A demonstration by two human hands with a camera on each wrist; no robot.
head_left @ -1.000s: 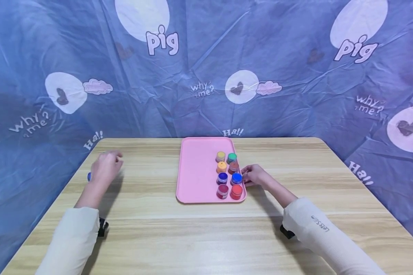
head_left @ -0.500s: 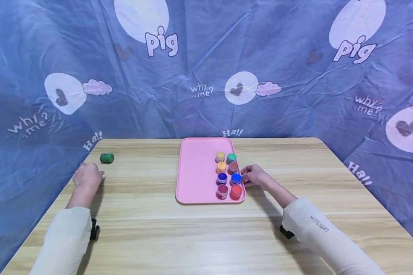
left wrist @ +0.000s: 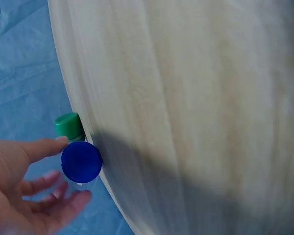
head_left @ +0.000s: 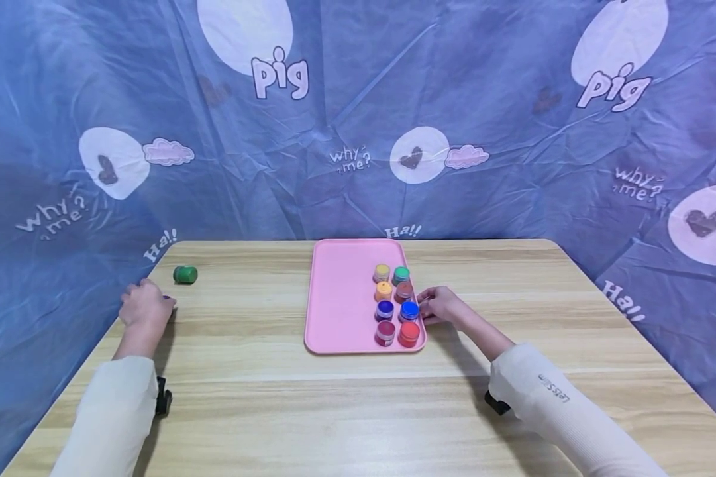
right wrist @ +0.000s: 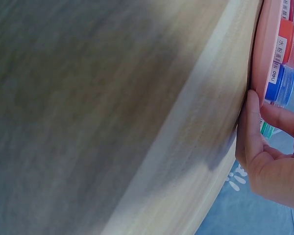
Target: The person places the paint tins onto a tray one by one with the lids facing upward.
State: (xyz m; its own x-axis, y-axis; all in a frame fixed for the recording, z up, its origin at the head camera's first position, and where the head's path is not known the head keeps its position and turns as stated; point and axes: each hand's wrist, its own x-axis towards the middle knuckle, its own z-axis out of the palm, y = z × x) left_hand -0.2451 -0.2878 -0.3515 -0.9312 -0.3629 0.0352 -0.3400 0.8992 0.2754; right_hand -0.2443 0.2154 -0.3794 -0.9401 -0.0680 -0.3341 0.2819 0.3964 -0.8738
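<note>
At the table's left side, my left hand [head_left: 144, 306] curls round a blue-lidded paint jar [left wrist: 82, 162]. In the left wrist view, the thumb lies at one edge of its lid and the fingers at the opposite side. A green paint jar [head_left: 185, 274] lies on its side just beyond this hand. My right hand [head_left: 442, 303] pinches the right rim of the pink tray [head_left: 340, 298], thumb above and fingers on the outside, beside a blue jar [head_left: 409, 311]. Jars stand in two columns along the tray's right half, among them a red jar [head_left: 409, 334] nearest the front.
The wooden table [head_left: 358, 411] reaches back to a blue printed cloth [head_left: 358, 199]. The tray's left half is bare pink. Wrist straps with black cameras sit under both white sleeves [head_left: 560, 397].
My left hand has moved left and nearer, away from the green jar, which now lies uncovered; it has come to the blue-lidded jar. My right hand stays at the tray rim.
</note>
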